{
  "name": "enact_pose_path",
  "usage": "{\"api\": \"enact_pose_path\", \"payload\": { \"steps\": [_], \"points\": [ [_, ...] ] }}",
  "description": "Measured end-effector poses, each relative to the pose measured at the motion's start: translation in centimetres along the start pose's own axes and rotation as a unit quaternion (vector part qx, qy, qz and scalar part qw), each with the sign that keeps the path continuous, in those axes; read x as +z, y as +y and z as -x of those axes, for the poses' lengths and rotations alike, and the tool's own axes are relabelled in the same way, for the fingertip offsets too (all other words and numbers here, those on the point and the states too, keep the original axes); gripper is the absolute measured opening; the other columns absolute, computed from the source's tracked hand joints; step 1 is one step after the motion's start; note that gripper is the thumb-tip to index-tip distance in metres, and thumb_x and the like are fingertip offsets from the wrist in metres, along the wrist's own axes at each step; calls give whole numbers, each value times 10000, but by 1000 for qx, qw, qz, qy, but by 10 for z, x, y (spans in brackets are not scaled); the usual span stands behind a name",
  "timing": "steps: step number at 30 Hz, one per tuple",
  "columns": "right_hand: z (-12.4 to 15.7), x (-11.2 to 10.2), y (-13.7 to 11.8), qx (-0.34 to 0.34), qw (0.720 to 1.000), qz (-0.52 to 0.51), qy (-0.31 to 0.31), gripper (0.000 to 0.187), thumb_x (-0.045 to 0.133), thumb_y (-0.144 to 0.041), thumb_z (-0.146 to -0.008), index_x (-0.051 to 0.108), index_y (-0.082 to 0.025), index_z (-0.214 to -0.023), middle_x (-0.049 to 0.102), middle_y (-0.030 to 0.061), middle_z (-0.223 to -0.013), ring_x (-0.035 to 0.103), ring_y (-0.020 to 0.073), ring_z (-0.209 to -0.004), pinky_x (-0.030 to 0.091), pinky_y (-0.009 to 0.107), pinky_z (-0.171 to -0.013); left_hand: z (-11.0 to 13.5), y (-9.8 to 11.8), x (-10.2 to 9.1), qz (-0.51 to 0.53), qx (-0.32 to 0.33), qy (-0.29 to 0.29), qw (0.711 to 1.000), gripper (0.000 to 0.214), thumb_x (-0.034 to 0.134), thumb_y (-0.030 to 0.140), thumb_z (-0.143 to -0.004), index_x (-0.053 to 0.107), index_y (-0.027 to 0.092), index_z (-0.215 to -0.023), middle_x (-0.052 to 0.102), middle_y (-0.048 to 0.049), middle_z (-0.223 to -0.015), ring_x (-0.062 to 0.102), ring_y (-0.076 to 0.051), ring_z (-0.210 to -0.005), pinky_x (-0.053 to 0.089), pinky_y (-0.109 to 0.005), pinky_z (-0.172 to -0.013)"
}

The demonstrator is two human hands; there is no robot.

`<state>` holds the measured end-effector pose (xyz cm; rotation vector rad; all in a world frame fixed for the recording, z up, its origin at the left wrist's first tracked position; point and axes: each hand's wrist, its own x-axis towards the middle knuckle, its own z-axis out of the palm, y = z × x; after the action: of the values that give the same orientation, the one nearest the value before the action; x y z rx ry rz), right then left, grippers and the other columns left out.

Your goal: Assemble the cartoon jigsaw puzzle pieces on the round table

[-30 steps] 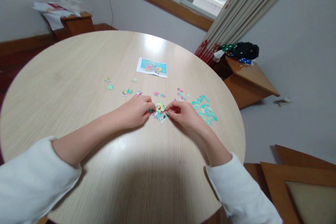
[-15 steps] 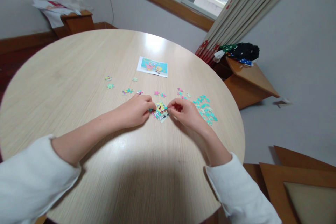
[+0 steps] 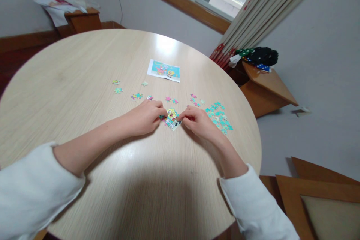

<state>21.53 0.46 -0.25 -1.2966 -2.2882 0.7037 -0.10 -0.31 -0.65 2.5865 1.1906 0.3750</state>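
Observation:
A small, partly joined jigsaw puzzle [image 3: 171, 119] lies on the table between my hands, with a yellow cartoon figure and black shoes on it. My left hand [image 3: 150, 118] is closed, its curled fingertips gripping the puzzle's left edge. On the opposite side, my right hand [image 3: 197, 120] is pinched, thumb and index finger on a puzzle piece at the right edge; the fingers hide most of that piece. Loose pink pieces [image 3: 168, 99] lie just beyond the puzzle. A pile of teal pieces [image 3: 218, 115] is right of my right hand.
The round wooden table [image 3: 135, 195] carries a printed picture sheet [image 3: 164, 70] past the pieces. More loose pieces [image 3: 118, 90] lie to the left. A wooden stool with cloths [image 3: 260, 56] stands beyond the right edge, near a curtain [image 3: 253, 15]. A chair [image 3: 317, 195] is at the lower right.
My right fingertips have shifted slightly lower and pressed in at the puzzle's right edge, where a teal bit showed between them before. My left hand stays in place.

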Motion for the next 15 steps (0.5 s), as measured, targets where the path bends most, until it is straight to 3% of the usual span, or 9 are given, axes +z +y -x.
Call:
{"api": "enact_pose_path", "payload": {
  "steps": [15],
  "points": [
    [0,-2,-5,14,1000,12,-7,235,496,-72,-761,701,-174,-708,553,8,-683,486,116,-647,380,277,-663,-1,1,-1,-7,2,4,1000,364,418,94,-794,710,182,-992,641,-91,-899,582,-207,-846,440,-363,-825]
  ]
}}
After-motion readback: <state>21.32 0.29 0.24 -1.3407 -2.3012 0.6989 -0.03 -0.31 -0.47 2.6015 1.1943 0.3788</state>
